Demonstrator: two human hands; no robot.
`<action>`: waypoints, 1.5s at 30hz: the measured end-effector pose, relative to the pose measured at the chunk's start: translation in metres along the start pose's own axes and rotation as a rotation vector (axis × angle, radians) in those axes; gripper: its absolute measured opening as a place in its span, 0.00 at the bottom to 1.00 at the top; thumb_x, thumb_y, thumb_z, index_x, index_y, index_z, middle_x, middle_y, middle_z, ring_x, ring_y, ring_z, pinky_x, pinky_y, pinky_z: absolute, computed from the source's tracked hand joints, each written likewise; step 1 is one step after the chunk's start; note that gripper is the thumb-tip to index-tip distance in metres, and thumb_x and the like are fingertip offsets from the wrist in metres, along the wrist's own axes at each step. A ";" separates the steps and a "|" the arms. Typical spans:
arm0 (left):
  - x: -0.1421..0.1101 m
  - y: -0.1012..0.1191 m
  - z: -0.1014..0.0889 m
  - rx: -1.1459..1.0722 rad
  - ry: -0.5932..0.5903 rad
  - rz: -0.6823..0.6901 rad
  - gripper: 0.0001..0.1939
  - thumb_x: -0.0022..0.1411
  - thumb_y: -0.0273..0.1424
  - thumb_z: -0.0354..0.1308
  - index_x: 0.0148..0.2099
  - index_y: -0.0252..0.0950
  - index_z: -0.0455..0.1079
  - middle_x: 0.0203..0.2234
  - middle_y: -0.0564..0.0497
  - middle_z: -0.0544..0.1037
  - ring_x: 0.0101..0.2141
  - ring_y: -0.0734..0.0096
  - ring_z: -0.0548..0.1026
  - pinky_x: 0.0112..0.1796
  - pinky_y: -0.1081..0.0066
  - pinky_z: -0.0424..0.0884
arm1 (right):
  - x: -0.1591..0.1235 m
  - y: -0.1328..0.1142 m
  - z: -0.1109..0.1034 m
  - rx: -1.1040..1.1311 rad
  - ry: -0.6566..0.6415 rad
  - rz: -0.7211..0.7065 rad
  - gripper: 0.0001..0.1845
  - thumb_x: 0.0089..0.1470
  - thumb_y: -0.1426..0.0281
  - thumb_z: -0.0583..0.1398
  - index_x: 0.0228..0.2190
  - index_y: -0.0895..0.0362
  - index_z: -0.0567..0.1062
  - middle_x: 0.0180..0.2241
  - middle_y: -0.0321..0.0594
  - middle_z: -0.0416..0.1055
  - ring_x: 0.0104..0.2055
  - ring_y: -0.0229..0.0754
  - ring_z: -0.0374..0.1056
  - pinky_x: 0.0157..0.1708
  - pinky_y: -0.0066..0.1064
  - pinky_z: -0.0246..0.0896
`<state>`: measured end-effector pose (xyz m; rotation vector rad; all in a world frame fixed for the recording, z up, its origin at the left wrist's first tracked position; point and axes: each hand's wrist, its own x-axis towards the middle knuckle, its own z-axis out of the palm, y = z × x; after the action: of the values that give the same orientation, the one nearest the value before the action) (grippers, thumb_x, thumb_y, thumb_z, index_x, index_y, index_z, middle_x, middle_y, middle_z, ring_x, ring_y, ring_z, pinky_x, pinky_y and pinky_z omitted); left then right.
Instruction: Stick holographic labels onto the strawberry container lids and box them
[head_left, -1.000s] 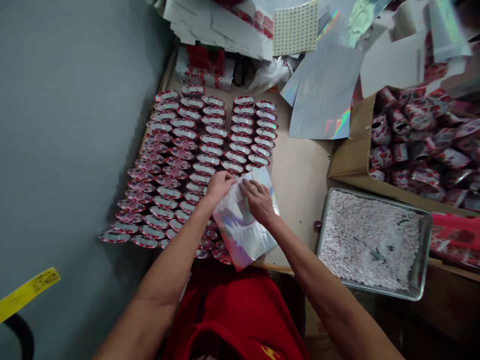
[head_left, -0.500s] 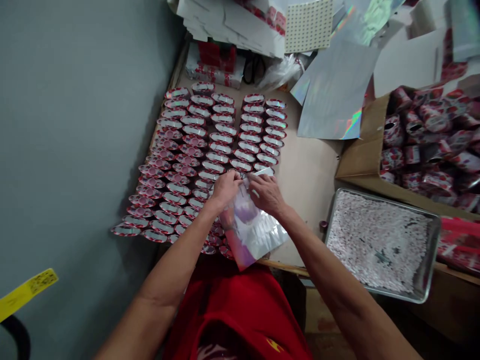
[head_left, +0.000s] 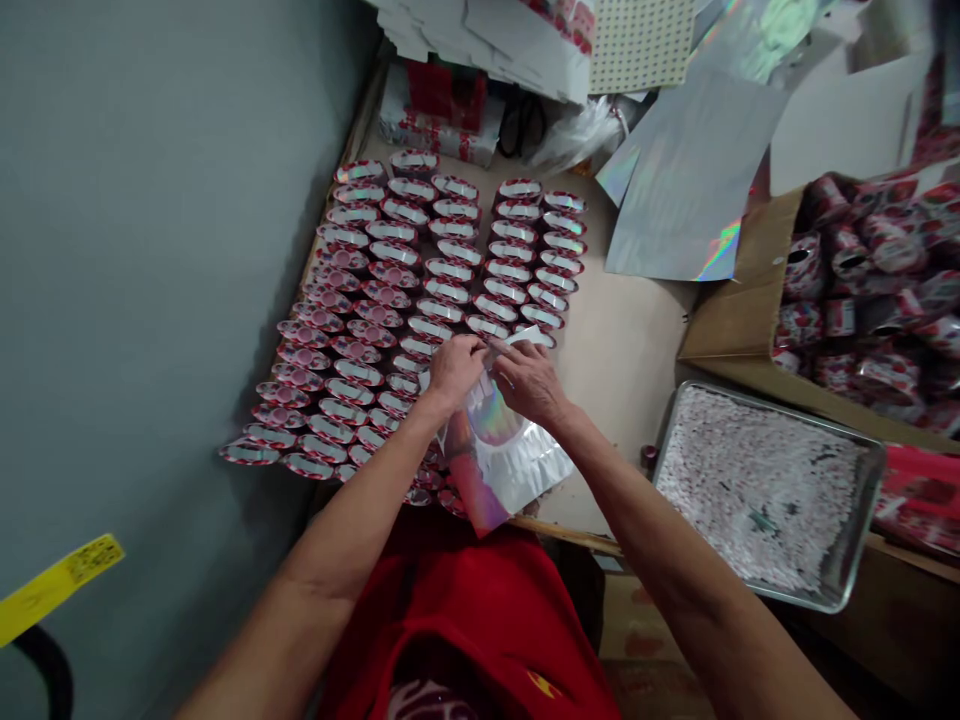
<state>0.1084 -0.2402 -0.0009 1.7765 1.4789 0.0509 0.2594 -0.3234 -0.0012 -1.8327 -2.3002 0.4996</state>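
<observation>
A shiny holographic sheet (head_left: 517, 465) lies tilted at the front of the table, between my forearms and partly over the nearest printed pouches. My left hand (head_left: 456, 370) is closed in a pinch at the sheet's upper left. Close beside it, my right hand (head_left: 529, 380) pinches at the upper edge, with its fingertips almost meeting those of the left. Whatever small piece may be between the fingertips is too small to make out. Rows of red-and-white printed pouches (head_left: 448, 291) stand upright on the table to the left and beyond my hands, some with round pink pieces in their mouths.
At right, a metal tray (head_left: 667, 440) holds small pale pieces. Behind it stands a cardboard box (head_left: 739, 290) full of printed pouches. Silvery sheets (head_left: 679, 190), a dotted sticker sheet (head_left: 641, 45) and stacked white card (head_left: 517, 45) lie at the back. A wall (head_left: 165, 250) borders the left.
The view has shifted slightly. Both hands stay pinched at the sheet's upper edge, with the right fingertips a little closer to the left. Reflections on the sheet have changed.
</observation>
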 end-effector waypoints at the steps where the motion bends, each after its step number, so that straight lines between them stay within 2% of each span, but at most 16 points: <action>1: 0.002 -0.001 0.000 -0.015 -0.004 -0.020 0.10 0.66 0.32 0.59 0.42 0.42 0.83 0.42 0.46 0.85 0.43 0.58 0.80 0.42 0.66 0.70 | -0.001 0.000 0.001 0.001 0.000 -0.015 0.07 0.66 0.71 0.57 0.38 0.53 0.76 0.67 0.40 0.66 0.55 0.55 0.65 0.53 0.49 0.56; 5: 0.006 -0.005 -0.002 -0.048 -0.012 -0.100 0.11 0.64 0.32 0.58 0.41 0.41 0.83 0.39 0.46 0.85 0.40 0.58 0.80 0.42 0.66 0.71 | -0.014 -0.006 0.001 0.043 0.011 -0.048 0.10 0.67 0.72 0.55 0.36 0.54 0.75 0.61 0.44 0.73 0.56 0.51 0.66 0.55 0.46 0.55; 7: 0.005 -0.004 -0.003 -0.043 -0.009 -0.086 0.11 0.64 0.32 0.58 0.40 0.41 0.83 0.38 0.47 0.86 0.40 0.59 0.80 0.42 0.66 0.71 | -0.023 -0.010 -0.005 0.054 0.036 -0.007 0.10 0.68 0.70 0.55 0.35 0.53 0.76 0.50 0.45 0.79 0.53 0.51 0.67 0.53 0.45 0.55; 10: 0.004 0.000 -0.004 -0.023 0.019 -0.048 0.11 0.64 0.32 0.58 0.40 0.41 0.83 0.40 0.47 0.85 0.41 0.59 0.80 0.44 0.66 0.71 | -0.035 -0.020 -0.021 0.066 0.079 0.085 0.10 0.66 0.67 0.58 0.32 0.53 0.77 0.36 0.44 0.77 0.46 0.51 0.66 0.48 0.44 0.56; 13: 0.004 0.002 -0.002 0.004 0.087 0.019 0.12 0.67 0.31 0.57 0.42 0.39 0.83 0.43 0.44 0.84 0.45 0.57 0.79 0.48 0.64 0.71 | -0.045 -0.036 -0.043 0.252 0.161 0.255 0.10 0.63 0.65 0.61 0.29 0.52 0.77 0.30 0.41 0.72 0.38 0.48 0.64 0.41 0.41 0.56; 16: -0.001 -0.003 -0.002 -0.060 0.228 0.086 0.11 0.67 0.34 0.60 0.48 0.40 0.82 0.48 0.43 0.81 0.53 0.55 0.75 0.56 0.62 0.67 | -0.048 -0.058 -0.065 0.725 0.245 0.570 0.12 0.60 0.59 0.65 0.29 0.52 0.77 0.23 0.35 0.66 0.28 0.41 0.60 0.31 0.36 0.55; 18: -0.014 -0.010 -0.004 -0.233 0.319 0.037 0.12 0.68 0.38 0.61 0.49 0.40 0.80 0.50 0.43 0.80 0.55 0.56 0.74 0.57 0.62 0.67 | -0.045 -0.071 -0.075 1.103 0.239 0.723 0.14 0.56 0.55 0.68 0.30 0.52 0.77 0.22 0.32 0.64 0.25 0.38 0.57 0.27 0.33 0.54; 20: -0.033 -0.018 -0.007 -0.560 0.279 -0.082 0.19 0.69 0.48 0.58 0.46 0.38 0.79 0.44 0.44 0.82 0.49 0.59 0.77 0.51 0.64 0.72 | -0.039 -0.079 -0.077 1.376 0.225 0.794 0.17 0.51 0.53 0.70 0.29 0.53 0.76 0.22 0.31 0.62 0.23 0.35 0.54 0.24 0.30 0.51; 23: -0.064 -0.029 -0.011 -1.126 -0.048 -0.305 0.36 0.61 0.65 0.55 0.38 0.34 0.77 0.35 0.41 0.83 0.36 0.62 0.81 0.39 0.65 0.75 | -0.026 -0.083 -0.069 1.555 0.205 0.863 0.19 0.44 0.53 0.72 0.27 0.53 0.74 0.18 0.26 0.53 0.20 0.33 0.45 0.21 0.29 0.42; 25: -0.079 -0.034 -0.015 -1.366 -0.216 -0.418 0.40 0.55 0.70 0.56 0.36 0.33 0.76 0.34 0.38 0.83 0.33 0.62 0.82 0.37 0.65 0.77 | -0.020 -0.084 -0.059 1.602 0.175 0.892 0.21 0.41 0.53 0.73 0.26 0.53 0.72 0.17 0.23 0.49 0.19 0.32 0.41 0.20 0.29 0.38; 27: -0.086 -0.038 -0.019 -1.497 -0.221 -0.468 0.40 0.53 0.69 0.58 0.36 0.33 0.76 0.35 0.38 0.84 0.33 0.62 0.82 0.38 0.65 0.78 | -0.017 -0.085 -0.049 1.619 0.150 0.899 0.22 0.40 0.53 0.73 0.26 0.53 0.71 0.16 0.22 0.47 0.19 0.31 0.39 0.20 0.29 0.36; 30: -0.089 -0.042 -0.024 -1.579 -0.099 -0.477 0.34 0.51 0.63 0.66 0.37 0.34 0.75 0.34 0.41 0.84 0.33 0.61 0.83 0.38 0.64 0.80 | -0.017 -0.087 -0.038 1.604 0.128 0.909 0.23 0.39 0.53 0.74 0.26 0.53 0.72 0.16 0.22 0.48 0.19 0.31 0.39 0.20 0.29 0.35; 35: -0.089 -0.045 -0.017 -1.491 0.010 -0.442 0.23 0.43 0.41 0.78 0.36 0.33 0.76 0.29 0.48 0.82 0.30 0.68 0.81 0.35 0.70 0.78 | -0.022 -0.085 -0.027 1.534 0.131 0.969 0.20 0.40 0.55 0.74 0.27 0.55 0.76 0.16 0.25 0.56 0.18 0.30 0.44 0.18 0.27 0.36; 39: -0.094 -0.057 -0.014 -1.348 0.164 -0.431 0.16 0.49 0.39 0.73 0.36 0.34 0.76 0.26 0.50 0.80 0.29 0.69 0.80 0.33 0.71 0.76 | -0.018 -0.095 -0.015 1.389 0.157 0.994 0.20 0.36 0.56 0.76 0.25 0.56 0.79 0.18 0.30 0.67 0.18 0.31 0.51 0.17 0.28 0.44; 41: -0.096 -0.072 -0.021 -1.160 0.269 -0.394 0.13 0.55 0.40 0.69 0.36 0.35 0.77 0.27 0.51 0.80 0.30 0.69 0.79 0.34 0.70 0.75 | -0.008 -0.109 -0.002 1.280 0.208 0.987 0.20 0.37 0.55 0.75 0.25 0.57 0.81 0.21 0.35 0.72 0.20 0.34 0.58 0.19 0.28 0.52; 45: -0.096 -0.120 -0.053 -0.579 0.550 -0.270 0.08 0.60 0.37 0.65 0.35 0.37 0.79 0.32 0.50 0.81 0.35 0.67 0.78 0.42 0.68 0.73 | 0.031 -0.150 0.038 1.095 0.247 0.903 0.18 0.45 0.54 0.70 0.26 0.57 0.84 0.24 0.39 0.78 0.26 0.41 0.69 0.28 0.31 0.62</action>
<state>-0.0449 -0.2933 0.0066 1.1236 1.8322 0.7994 0.1026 -0.3289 0.0134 -1.9302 -0.5910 1.2086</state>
